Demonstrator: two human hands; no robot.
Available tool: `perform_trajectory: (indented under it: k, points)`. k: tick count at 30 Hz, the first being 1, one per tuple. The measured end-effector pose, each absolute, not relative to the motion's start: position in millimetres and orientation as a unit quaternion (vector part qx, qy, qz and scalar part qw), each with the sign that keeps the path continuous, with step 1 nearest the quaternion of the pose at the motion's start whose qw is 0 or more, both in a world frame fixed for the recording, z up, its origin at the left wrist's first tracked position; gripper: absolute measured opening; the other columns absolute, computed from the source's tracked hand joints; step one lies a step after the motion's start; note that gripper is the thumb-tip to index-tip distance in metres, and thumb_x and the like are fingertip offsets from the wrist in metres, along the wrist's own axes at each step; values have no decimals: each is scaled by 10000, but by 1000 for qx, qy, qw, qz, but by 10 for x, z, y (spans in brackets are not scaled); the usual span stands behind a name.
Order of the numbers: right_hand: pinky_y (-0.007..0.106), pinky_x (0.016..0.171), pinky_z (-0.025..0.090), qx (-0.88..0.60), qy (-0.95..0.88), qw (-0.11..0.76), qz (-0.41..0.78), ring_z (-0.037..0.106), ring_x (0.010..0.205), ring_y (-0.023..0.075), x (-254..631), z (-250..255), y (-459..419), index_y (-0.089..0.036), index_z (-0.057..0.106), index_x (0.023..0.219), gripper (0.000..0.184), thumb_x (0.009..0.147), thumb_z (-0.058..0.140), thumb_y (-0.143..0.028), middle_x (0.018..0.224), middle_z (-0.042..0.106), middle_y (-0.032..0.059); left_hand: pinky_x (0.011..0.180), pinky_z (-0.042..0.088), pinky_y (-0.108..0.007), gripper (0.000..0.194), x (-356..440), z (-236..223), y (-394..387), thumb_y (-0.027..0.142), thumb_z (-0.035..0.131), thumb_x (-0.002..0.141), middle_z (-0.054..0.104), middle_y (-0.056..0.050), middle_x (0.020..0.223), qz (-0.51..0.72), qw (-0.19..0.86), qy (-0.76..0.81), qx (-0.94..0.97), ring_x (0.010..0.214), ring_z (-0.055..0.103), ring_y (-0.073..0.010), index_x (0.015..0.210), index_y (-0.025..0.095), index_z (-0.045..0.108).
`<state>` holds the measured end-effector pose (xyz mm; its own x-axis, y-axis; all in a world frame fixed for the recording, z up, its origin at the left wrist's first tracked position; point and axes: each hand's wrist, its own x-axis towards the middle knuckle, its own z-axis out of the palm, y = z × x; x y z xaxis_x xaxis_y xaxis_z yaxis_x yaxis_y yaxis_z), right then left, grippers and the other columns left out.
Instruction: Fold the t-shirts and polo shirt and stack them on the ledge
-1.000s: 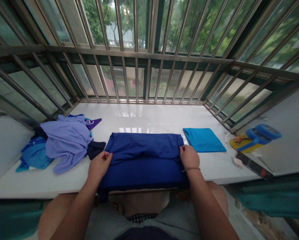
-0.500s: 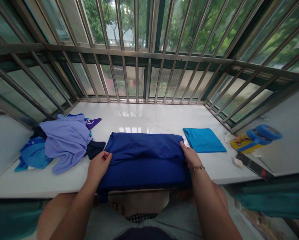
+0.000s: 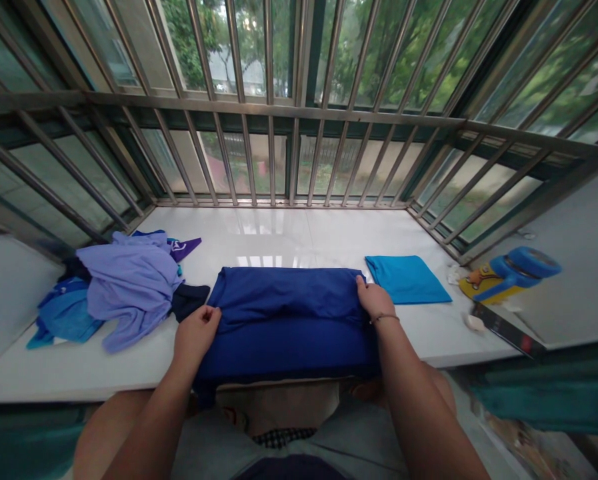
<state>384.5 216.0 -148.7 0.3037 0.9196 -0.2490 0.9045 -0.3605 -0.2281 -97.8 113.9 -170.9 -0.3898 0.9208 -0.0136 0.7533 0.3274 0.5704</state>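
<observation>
A royal blue garment (image 3: 286, 350) lies folded into a wide rectangle on a white marble ledge (image 3: 289, 233), with its upper layer doubled over. My left hand (image 3: 196, 337) pinches the left edge of that upper layer. My right hand (image 3: 376, 299) holds the far right corner of the fold, fingers on the cloth. The garment's near edge hangs slightly over the ledge towards my lap.
A heap of lavender and blue clothes (image 3: 131, 287) lies left of the garment. To the right are a folded turquoise cloth (image 3: 406, 280), a blue and yellow plastic object (image 3: 511, 277) and a black strip (image 3: 509, 331). Steel window bars (image 3: 273, 107) run behind the ledge.
My right hand has slid slightly up and inward along the fold towards the garment's far right corner. My left hand has barely moved, and the garment keeps its shape.
</observation>
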Motion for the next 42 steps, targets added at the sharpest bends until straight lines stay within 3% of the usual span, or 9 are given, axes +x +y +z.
perform_trajectory:
  k: [5, 11, 19, 22, 28, 33, 36, 38, 42]
  points:
    - [391, 964, 552, -807, -568, 31, 159, 766, 1133, 342, 3710, -1435, 2385, -106, 852, 1068, 571, 1092, 457, -517, 1173, 804, 262, 661, 402, -299, 362, -982, -1704, 1134, 544, 515, 963, 732, -16, 728, 239, 176, 798, 524, 739, 693, -241, 820, 266, 698]
    - [292, 891, 543, -802, -574, 78, 145, 770, 1116, 253, 3673, -1467, 2424, -138, 821, 1091, 579, 1143, 282, -343, 1166, 820, 195, 658, 407, -297, 352, -956, -1685, 1116, 534, 517, 973, 730, -10, 724, 239, 175, 798, 525, 737, 695, -241, 812, 270, 686]
    - [359, 902, 537, -818, -560, 125, 53, 752, 1044, 277, 3581, -1567, 2069, -148, 683, 1280, 407, 1129, 371, -360, 1239, 744, 218, 654, 420, -302, 287, -1083, -1713, 1174, 499, 573, 932, 705, -11, 719, 199, 175, 790, 553, 702, 683, -227, 780, 262, 631]
    - [391, 944, 532, -810, -570, 133, 39, 727, 1085, 300, 3597, -1573, 2010, -136, 667, 1285, 378, 1113, 415, -360, 1260, 709, 227, 659, 436, -313, 216, -1118, -1721, 1179, 460, 590, 934, 696, -17, 753, 174, 150, 789, 570, 699, 681, -230, 896, 253, 636]
    - [477, 1148, 453, -703, -693, 162, 0, 591, 1335, 353, 3883, -1503, 2188, -136, 654, 1371, 390, 1045, 527, -308, 1433, 655, 224, 977, 536, -373, 258, -1052, -1492, 1507, 304, 540, 974, 761, -132, 1178, 163, 57, 730, 661, 1093, 726, -286, 1170, 214, 681]
    - [448, 1217, 414, -617, -779, 44, 102, 561, 1448, 300, 3994, -1327, 2566, -178, 614, 1515, 604, 919, 703, -211, 1573, 622, 169, 1174, 463, -419, 405, -1049, -1232, 2278, 264, 657, 889, 737, -167, 1386, 105, 86, 635, 761, 1323, 659, -326, 1282, 195, 726]
    - [356, 1083, 502, -611, -781, 3, 128, 708, 1225, 267, 3978, -1242, 2788, -190, 746, 1333, 491, 846, 807, -191, 1323, 779, 129, 1006, 541, -386, 439, -1069, -1149, 2693, 304, 823, 721, 802, -146, 1231, 15, 131, 621, 773, 1175, 729, -340, 1151, 225, 788]
    - [321, 991, 525, -614, -778, -14, 134, 743, 1089, 254, 3965, -1199, 2917, -201, 808, 1158, 328, 832, 836, -192, 1144, 820, 98, 876, 548, -356, 312, -1070, -1113, 2898, 320, 866, 654, 825, -102, 997, -11, 137, 622, 771, 996, 756, -319, 953, 253, 805]
    - [296, 943, 503, -634, -766, 1, 106, 723, 1016, 239, 3954, -1068, 3160, -196, 829, 977, 89, 898, 795, -218, 1053, 797, 101, 809, 504, -327, 141, -1054, -993, 3216, 369, 848, 704, 783, -67, 817, 2, 107, 627, 772, 918, 729, -289, 752, 266, 763]
